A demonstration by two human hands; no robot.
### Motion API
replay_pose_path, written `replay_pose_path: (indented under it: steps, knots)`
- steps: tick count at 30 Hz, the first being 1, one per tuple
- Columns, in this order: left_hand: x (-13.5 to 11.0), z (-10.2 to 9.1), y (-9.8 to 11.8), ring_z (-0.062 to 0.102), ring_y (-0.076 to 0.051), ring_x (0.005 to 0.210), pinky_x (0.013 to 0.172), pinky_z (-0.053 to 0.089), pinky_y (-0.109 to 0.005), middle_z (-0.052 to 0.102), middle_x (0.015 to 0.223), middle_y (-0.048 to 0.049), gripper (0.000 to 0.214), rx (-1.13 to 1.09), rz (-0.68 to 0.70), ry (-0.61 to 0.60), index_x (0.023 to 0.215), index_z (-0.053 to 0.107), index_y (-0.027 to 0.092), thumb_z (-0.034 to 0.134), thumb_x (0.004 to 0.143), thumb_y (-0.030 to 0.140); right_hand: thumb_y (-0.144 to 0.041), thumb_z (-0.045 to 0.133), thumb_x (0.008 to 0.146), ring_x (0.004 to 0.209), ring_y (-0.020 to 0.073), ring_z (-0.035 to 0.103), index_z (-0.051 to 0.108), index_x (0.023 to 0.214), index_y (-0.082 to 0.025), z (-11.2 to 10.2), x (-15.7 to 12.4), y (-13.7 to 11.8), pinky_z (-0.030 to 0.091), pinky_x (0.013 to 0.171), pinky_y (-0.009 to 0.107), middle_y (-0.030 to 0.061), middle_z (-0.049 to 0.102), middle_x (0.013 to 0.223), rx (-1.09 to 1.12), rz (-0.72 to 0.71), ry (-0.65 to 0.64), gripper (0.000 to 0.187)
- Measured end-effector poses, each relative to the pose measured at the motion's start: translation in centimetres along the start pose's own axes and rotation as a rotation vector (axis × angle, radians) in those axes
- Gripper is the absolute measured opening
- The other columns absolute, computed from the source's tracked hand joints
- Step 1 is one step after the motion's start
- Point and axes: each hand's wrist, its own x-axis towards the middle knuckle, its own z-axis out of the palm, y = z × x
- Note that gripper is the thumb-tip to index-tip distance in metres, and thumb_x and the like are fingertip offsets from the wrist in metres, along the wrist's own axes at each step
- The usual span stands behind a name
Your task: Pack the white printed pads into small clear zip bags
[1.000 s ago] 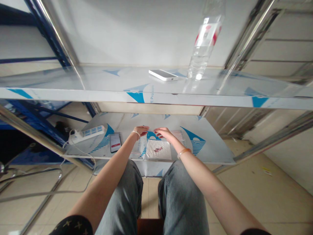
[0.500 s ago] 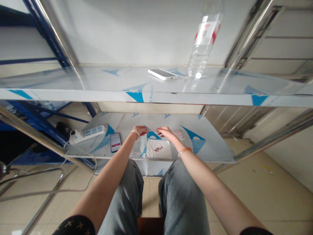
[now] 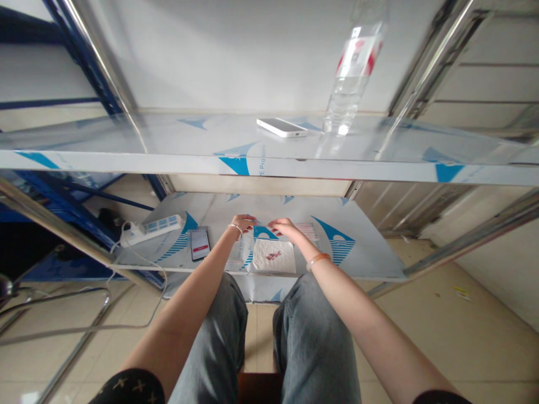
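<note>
Facing each other over the lower shelf point(image 3: 373, 259), the left hand point(image 3: 243, 222) and right hand point(image 3: 283, 226) have their fingertips a narrow gap apart. Each hand's fingers are bunched; whether they grip something thin and clear cannot be told. The white tissue point(image 3: 261, 258) lies flat on the shelf, nearer the body, between the forearms, presumably so its small red pieces point(image 3: 273, 256) remain visible and within reach. Left of it lies a dark phone point(image 3: 199, 247), apparently angled for viewing; farther left, a power strip point(image 3: 162, 226) sits away from the working area.
</note>
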Motion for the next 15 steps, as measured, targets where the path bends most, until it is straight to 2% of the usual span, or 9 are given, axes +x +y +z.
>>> replay_pose_path:
  steps: [6,10,15]
  knots:
    - [0.2,0.3,-0.2,0.060,-0.012,0.062,0.057,0.040,-0.020,0.066,0.064,-0.0014,0.018,0.028,0.019,0.014,0.077,0.069,0.017,0.080,0.062,0.014,-0.024,0.067,0.074,0.061,0.0100,0.061,0.073,0.078,-0.014,0.1,0.8,1.0,0.045,0.054,0.017,0.0033,0.070,0.073,0.004,-0.040,-0.022,0.012]
    - [0.6,0.3,-0.4,0.056,-0.009,0.057,0.054,0.038,-0.017,0.062,0.057,0.0010,0.022,0.032,0.037,0.020,0.078,0.070,0.016,0.080,0.059,0.012,-0.027,0.070,0.071,0.062,0.0103,0.061,0.074,0.079,-0.014,0.4,1.3,1.5,0.044,0.053,0.016,0.0033,0.070,0.073,-0.003,-0.038,-0.077,0.015]
    - [1.3,0.4,-0.9,0.047,-0.007,0.049,0.050,0.033,-0.018,0.051,0.046,0.0045,0.023,0.028,0.018,0.065,0.072,0.070,0.016,0.083,0.054,0.012,-0.021,0.067,0.070,0.058,0.0087,0.058,0.074,0.079,-0.015,0.7,1.9,1.9,0.042,0.052,0.016,0.0008,0.070,0.069,-0.004,-0.042,-0.065,0.013]
